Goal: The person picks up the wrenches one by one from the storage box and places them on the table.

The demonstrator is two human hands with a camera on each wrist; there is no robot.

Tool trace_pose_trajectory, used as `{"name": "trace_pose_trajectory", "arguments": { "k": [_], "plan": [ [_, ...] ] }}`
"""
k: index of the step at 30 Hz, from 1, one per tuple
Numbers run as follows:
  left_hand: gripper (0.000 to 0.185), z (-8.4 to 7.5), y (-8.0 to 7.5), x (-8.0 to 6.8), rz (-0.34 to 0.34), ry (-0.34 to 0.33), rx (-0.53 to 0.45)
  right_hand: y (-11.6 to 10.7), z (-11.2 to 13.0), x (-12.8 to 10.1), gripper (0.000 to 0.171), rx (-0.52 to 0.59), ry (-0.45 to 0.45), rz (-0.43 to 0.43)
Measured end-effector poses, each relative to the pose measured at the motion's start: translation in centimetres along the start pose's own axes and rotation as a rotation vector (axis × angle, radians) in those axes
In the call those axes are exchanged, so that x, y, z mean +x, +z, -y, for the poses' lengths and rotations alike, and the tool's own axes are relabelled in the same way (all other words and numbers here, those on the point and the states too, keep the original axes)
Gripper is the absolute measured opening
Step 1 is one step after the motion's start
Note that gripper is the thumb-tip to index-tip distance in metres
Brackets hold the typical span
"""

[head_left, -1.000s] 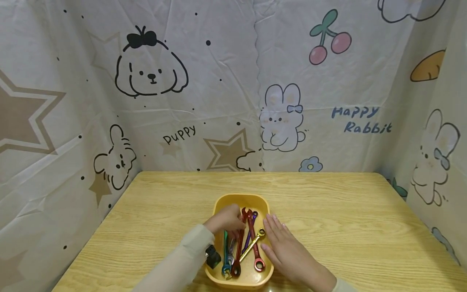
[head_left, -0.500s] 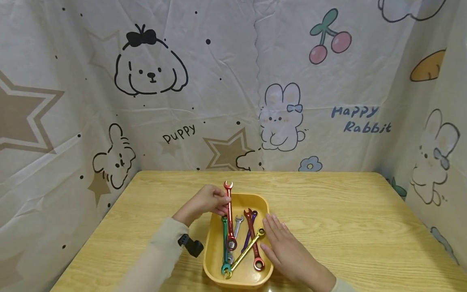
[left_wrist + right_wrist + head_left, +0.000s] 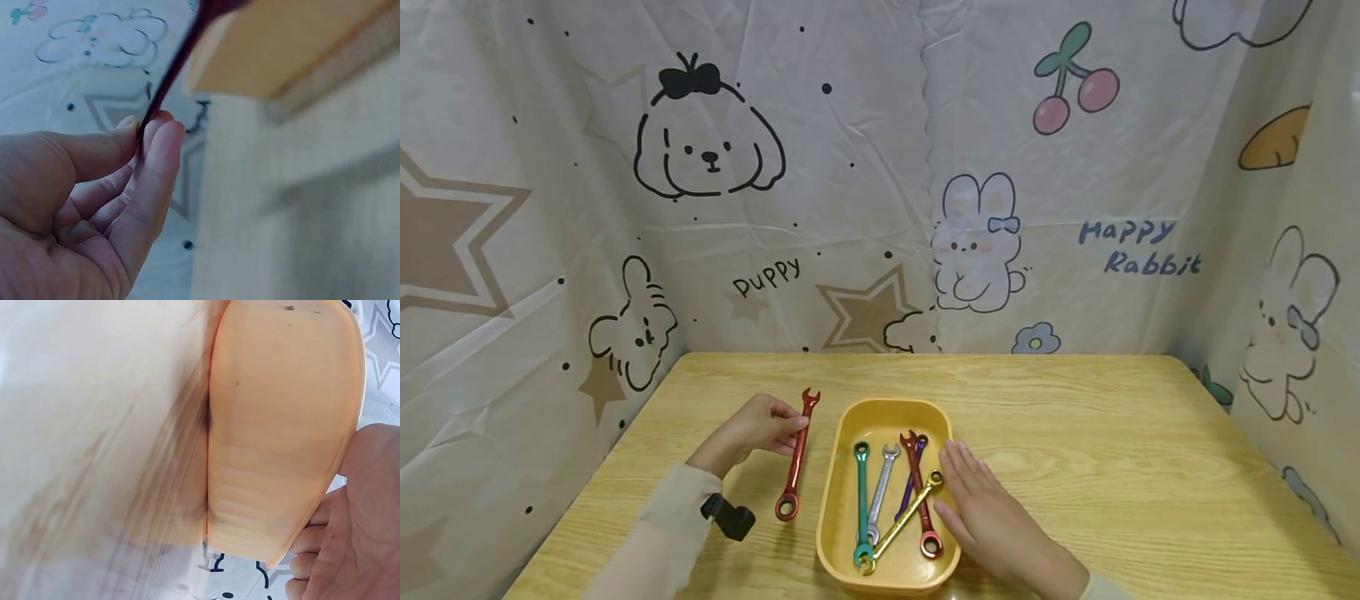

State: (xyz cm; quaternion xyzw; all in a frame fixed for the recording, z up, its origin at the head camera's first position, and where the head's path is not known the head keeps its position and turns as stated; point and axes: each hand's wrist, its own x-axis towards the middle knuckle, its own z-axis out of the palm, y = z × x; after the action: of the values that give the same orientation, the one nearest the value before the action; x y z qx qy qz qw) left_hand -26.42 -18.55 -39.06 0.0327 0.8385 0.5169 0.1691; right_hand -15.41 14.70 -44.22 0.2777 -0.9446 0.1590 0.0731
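Observation:
My left hand (image 3: 758,427) pinches a red combination wrench (image 3: 797,467) between thumb and fingers, left of the yellow plastic bin (image 3: 895,406). Its open end points up and away, the ring end toward me. In the left wrist view thumb and fingertips meet on the dark red shaft (image 3: 175,65). My right hand (image 3: 996,512) lies with straight fingers along the bin's right rim; the right wrist view has it at the edge of the bin's outer wall (image 3: 275,437). Inside lie a green wrench (image 3: 862,500), a silver one, a gold wrench (image 3: 904,522), a purple one and another red wrench (image 3: 919,483).
The bin stands on a wood-grain table (image 3: 1075,433) near its front edge. Printed cloth (image 3: 865,167) with cartoon animals hangs behind and at both sides. A black wrist camera (image 3: 730,517) is strapped to the left sleeve.
My left hand has lifted the red wrench out of the bin and carried it left, past the bin's left rim. The right hand has stayed at the right rim.

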Motion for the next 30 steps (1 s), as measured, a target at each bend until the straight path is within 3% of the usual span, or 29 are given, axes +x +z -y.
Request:
{"name": "trace_pose_trajectory", "arguments": {
  "k": [5,10,17,23,30],
  "plan": [
    [0.020,1.6,0.1,0.0,-0.009,-0.040,0.028,0.1,-0.1,0.0,0.060,-0.014,-0.004,-0.009],
    [0.017,2.7,0.5,0.2,0.018,-0.030,0.055,0.2,-0.2,0.0,0.061,-0.023,0.005,0.002],
    [0.015,3.5,1.7,0.5,0.032,-0.051,0.115,0.0,-0.1,-0.1,0.060,-0.004,-0.005,-0.010],
    [0.016,3.9,2.3,0.5,0.052,-0.029,0.160,0.0,0.0,-0.1,0.060,-0.019,0.001,-0.017],
    [0.018,4.3,2.6,0.5,-0.021,-0.047,0.253,0.1,-0.1,-0.1,0.059,-0.005,0.005,-0.005]
  ]
}}
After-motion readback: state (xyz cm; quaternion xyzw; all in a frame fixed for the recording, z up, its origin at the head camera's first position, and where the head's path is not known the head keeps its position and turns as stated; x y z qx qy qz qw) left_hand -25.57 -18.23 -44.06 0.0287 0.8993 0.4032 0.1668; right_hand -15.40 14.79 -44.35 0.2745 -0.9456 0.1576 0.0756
